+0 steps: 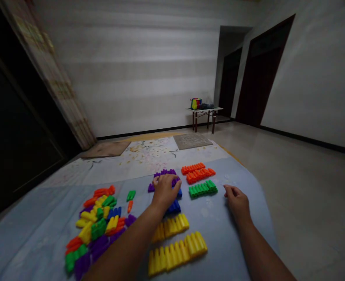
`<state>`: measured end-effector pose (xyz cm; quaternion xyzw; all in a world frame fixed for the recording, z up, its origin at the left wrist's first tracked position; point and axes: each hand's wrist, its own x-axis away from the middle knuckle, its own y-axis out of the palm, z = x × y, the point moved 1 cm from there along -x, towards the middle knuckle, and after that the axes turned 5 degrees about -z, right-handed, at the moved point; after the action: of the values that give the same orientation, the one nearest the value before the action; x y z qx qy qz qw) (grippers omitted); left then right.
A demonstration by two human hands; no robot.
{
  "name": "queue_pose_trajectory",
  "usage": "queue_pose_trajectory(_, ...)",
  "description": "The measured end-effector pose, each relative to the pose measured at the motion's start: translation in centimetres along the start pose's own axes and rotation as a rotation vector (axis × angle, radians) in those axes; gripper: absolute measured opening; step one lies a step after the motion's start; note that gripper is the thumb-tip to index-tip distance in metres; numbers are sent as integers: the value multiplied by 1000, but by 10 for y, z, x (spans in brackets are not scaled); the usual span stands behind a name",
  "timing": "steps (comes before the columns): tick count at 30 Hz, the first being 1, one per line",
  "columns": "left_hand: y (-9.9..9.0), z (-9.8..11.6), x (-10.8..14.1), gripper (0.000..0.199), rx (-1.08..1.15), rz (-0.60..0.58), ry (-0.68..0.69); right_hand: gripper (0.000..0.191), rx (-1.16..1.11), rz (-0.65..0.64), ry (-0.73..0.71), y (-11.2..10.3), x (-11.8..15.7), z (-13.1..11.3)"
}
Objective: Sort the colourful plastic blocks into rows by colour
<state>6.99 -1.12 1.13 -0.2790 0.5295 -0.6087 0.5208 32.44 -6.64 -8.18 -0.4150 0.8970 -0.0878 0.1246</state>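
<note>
My left hand (pixel 165 191) reaches over the rows of purple clothespins (pixel 164 173), fingers curled down onto them and partly hiding them. Just under its wrist lie blue clothespins (pixel 174 207). To the right, my right hand (pixel 237 200) hovers near the cloth with thumb and fingers pinched together; nothing shows between them. A row of green clothespins (pixel 203 189) lies between the two hands, with two orange rows (pixel 200 175) behind it. Closer to me are rows of yellow clothespins (pixel 178 253). My left forearm covers part of the yellow and purple ones.
A mixed pile of coloured clothespins (pixel 98 224) lies on the left of the blue cloth (pixel 219 249). Small green (pixel 130 195) and orange (pixel 130 206) pieces sit apart from it. Brown mats (pixel 192 141) lie at the far edge. A small table (pixel 204 109) stands by the wall.
</note>
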Motion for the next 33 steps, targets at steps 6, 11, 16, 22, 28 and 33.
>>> queue_pose_trajectory(6,-20,-111,19,37,-161,-25,-326,53,87,-40,-28,-1,3,1)
queue_pose_trajectory(11,-12,-158,26,38,-232,-90,-476,54,107,-56,-52,2,2,1)
queue_pose_trajectory(16,-9,-162,20,42,-184,-140,-449,51,118,-84,-67,3,4,0)
queue_pose_trajectory(22,-13,-154,18,50,-166,-200,-337,48,119,-99,-45,3,3,2)
queue_pose_trajectory(28,-12,-142,17,46,-269,-121,-427,47,100,-87,-59,4,1,4)
queue_pose_trajectory(33,-5,-141,9,50,-266,-238,-415,47,52,-85,-81,7,0,2)
